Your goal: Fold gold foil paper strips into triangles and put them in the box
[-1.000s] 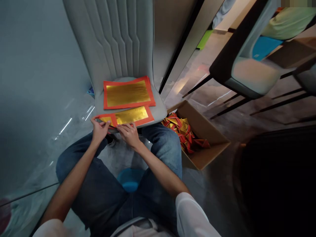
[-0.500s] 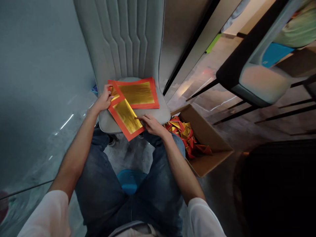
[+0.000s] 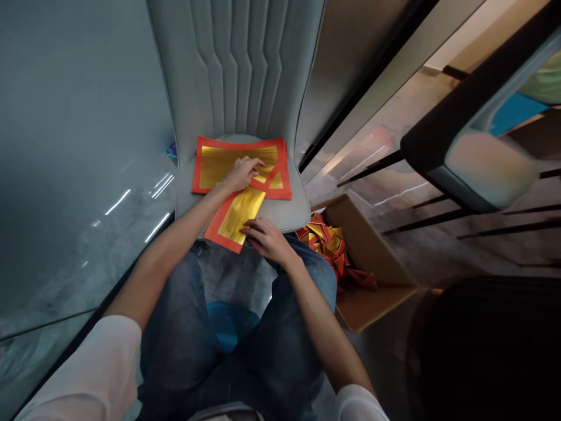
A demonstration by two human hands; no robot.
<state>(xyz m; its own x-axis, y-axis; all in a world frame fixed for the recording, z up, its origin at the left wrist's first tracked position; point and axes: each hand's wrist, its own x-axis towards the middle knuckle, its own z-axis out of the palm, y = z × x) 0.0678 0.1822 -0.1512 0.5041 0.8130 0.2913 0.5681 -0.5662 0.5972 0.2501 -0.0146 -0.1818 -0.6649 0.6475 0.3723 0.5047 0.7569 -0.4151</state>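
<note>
In the head view I see my left hand [image 3: 239, 174] lying flat and open on the folded end of a narrow red-and-gold paper strip [image 3: 239, 217], and this strip crosses over a wider red-bordered gold foil sheet [image 3: 214, 166]. My right hand [image 3: 267, 240] is curled at the strip's lower edge, the fingertips touching it, but I cannot tell if it pinches the paper. Both papers lie on the seat of a grey upholstered chair [image 3: 295, 204], and the strip's lower end comes out past the seat front. Right of my knee, on the floor, stands an open cardboard box [image 3: 372, 245] with many folded red-and-gold paper triangles [image 3: 326, 242] inside.
</note>
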